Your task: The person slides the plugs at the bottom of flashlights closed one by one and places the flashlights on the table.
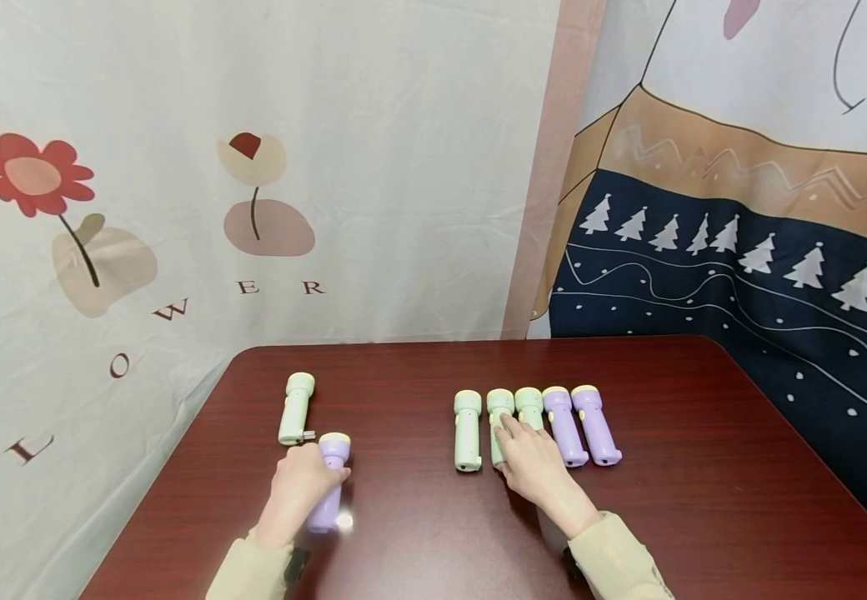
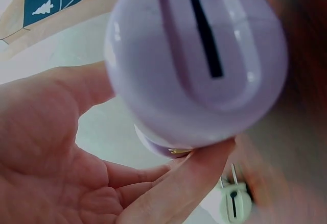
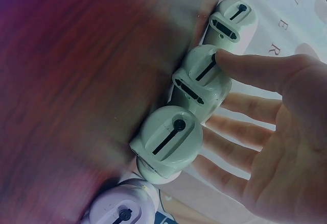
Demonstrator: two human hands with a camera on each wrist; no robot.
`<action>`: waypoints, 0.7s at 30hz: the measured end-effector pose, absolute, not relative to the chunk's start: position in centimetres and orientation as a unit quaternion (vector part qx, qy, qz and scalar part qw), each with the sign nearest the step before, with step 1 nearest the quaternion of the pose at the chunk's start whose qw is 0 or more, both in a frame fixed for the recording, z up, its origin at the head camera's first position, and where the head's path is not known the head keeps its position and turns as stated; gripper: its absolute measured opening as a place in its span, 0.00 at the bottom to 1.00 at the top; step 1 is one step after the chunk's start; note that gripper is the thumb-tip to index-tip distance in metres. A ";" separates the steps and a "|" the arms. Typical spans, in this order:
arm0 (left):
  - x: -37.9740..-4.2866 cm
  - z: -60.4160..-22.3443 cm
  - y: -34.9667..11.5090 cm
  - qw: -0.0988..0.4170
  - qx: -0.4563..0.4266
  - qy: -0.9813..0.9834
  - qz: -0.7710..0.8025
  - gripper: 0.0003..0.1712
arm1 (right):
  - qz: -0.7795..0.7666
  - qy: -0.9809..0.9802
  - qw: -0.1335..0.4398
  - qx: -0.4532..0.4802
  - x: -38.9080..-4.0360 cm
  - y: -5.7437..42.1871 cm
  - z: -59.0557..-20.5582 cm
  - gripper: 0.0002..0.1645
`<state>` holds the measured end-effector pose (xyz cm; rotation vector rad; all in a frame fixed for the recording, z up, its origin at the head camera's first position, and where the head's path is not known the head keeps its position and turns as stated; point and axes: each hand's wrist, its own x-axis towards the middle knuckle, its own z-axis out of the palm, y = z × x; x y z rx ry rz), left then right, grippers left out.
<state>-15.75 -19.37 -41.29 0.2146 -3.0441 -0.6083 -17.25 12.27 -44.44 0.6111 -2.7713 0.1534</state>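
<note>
My left hand [image 1: 297, 490] grips a purple flashlight [image 1: 326, 510], its thumb and fingers on opposite sides of the body. In the left wrist view, the end of that purple flashlight [image 2: 204, 55] shows a slot with a black line. Fingers straight, my right hand [image 1: 538, 467] rests over the second green flashlight [image 1: 499, 403] and the third green flashlight [image 1: 528, 400] of a row. The right wrist view has the thumb touching the end of the second green flashlight [image 3: 204, 78], while the other fingers lie along the far side of the third green flashlight [image 3: 173, 137].
Left in the row lies a green flashlight [image 1: 467, 433]; at its right are two purple flashlights, an inner one [image 1: 564, 429] and an outer one [image 1: 597, 427]. Beyond my left hand, a green flashlight [image 1: 296, 410] has metal prongs folded out. Patterned curtains [image 1: 403, 167] hang behind the brown table [image 1: 704, 500].
</note>
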 end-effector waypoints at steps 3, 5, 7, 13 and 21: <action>-16.2 -41.3 -18.7 0.017 0.066 -0.978 -0.197 0.23 | 0.054 -0.964 0.148 0.213 -17.3 12.3 -44.5 0.31; -16.4 -41.2 -18.3 0.022 0.060 -0.979 -0.195 0.23 | 0.054 -0.965 0.147 0.212 -17.2 12.2 -44.5 0.31; -16.7 -41.2 -17.9 0.027 0.056 -0.979 -0.196 0.24 | 0.055 -0.965 0.145 0.211 -17.2 12.2 -44.4 0.31; -17.6 -41.0 -16.7 0.045 0.050 -0.977 -0.204 0.23 | 0.057 -0.964 0.151 0.213 -17.2 12.2 -44.4 0.31; -18.3 -40.8 -15.0 0.037 0.067 -0.970 -0.230 0.24 | 0.060 -0.963 0.151 0.213 -17.1 12.2 -44.4 0.31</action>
